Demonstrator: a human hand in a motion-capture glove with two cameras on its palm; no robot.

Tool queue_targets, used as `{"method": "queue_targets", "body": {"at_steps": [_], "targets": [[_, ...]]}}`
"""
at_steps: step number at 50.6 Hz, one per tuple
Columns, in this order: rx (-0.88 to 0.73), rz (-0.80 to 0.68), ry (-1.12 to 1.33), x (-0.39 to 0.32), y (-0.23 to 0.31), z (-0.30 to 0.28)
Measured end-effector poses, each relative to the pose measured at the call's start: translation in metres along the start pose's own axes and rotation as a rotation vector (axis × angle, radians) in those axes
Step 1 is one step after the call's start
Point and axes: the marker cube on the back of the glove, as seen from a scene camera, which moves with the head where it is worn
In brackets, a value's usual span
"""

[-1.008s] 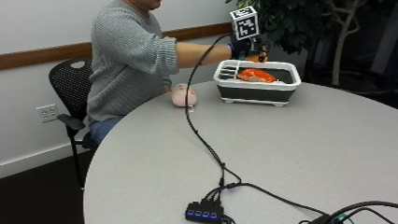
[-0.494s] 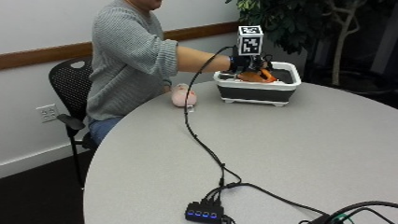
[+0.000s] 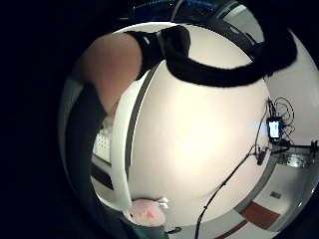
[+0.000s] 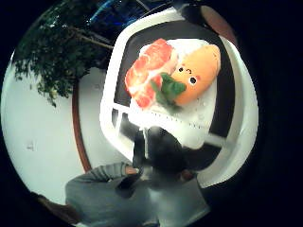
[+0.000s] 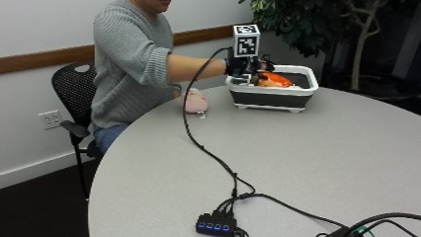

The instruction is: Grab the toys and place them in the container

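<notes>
Task approx. two-thirds done, judging by what lay where. Two toys were already inside the container (image 5: 273,92): an orange carrot plush (image 4: 196,75) w/ a face and green leaves, and a red-and-white plush (image 4: 149,71) touching it, both on the container's floor per the thumb-side palm view. From the outside view only an orange-red bit showed above the rim.

One toy left: a pink plush (image 5: 195,101) sat on the tabletop (image 5: 315,163), just beside the person's body and near the container's side but not touching it. The little-finger palm view also caught it at the tabletop's edge (image 3: 146,214). No other loose toys visible on the tabletop, so prob. just that one to go.

The right hand (image 5: 248,66) hovered over the near end of the container, above the rim. Fingers couldn't be made out clearly – can't tell if the hand was spread or curled. Nothing showed in its grasp in either palm view; the toys lay below it, apart from the palm, so it looked empty, but that's a guess.

Remaining, as I judge it: bring the hand back across to the pink plush, take hold, lift, carry over the rim, drop in next to the other two. Room enough inside – the end nearest the person looked bare.

The other hand stayed hidden behind the pink plush/torso; can't tell what it did.
</notes>
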Motion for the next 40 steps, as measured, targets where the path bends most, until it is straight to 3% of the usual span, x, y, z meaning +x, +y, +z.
{"method": "queue_targets", "body": {"at_steps": [17, 29, 40], "targets": [[0.099, -0.037, -0.041, 0.018, 0.198, -0.037], [0.087, -0.072, 0.017, 0.007, 0.226, -0.004], [-0.044, -0.027, 0.128, -0.006, 0.239, 0.096]]}}
